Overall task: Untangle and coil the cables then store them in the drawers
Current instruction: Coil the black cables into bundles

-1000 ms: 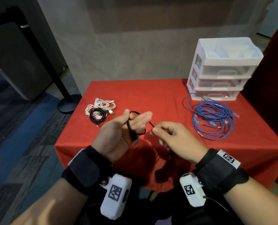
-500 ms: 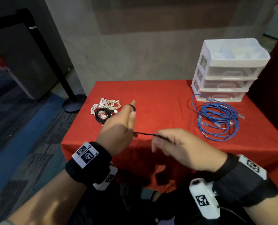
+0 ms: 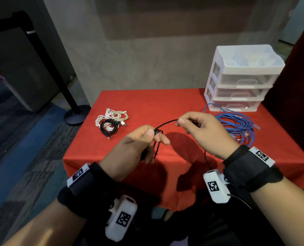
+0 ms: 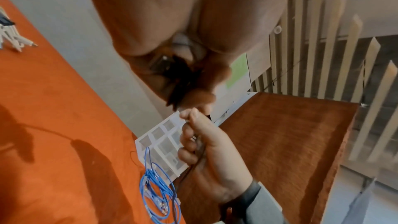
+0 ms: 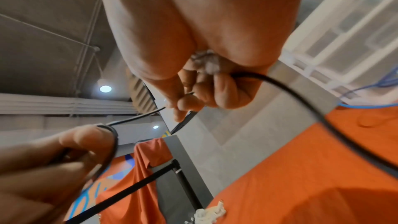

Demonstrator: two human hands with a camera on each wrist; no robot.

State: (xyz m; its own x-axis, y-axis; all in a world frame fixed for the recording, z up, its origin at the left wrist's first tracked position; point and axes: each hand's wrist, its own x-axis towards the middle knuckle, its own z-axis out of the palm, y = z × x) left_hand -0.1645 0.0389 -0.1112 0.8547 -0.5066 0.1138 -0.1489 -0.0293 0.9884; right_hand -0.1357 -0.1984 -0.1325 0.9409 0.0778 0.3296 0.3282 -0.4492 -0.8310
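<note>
Left hand (image 3: 135, 148) and right hand (image 3: 202, 132) pinch one black cable (image 3: 165, 122); three drawers (image 3: 240, 93).

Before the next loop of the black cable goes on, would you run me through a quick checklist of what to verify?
1. Left hand grips the coiled loops of the black cable: ok.
2. Right hand pinches the free run: ok.
3. Run between the hands free of knots: ok.
4. Loose tail below the right hand free of snags: cannot tell, it drops out of sight.
5. Blue cable lies apart on the table: ok.
6. Drawers open for storing: not ok, all shut.
</note>
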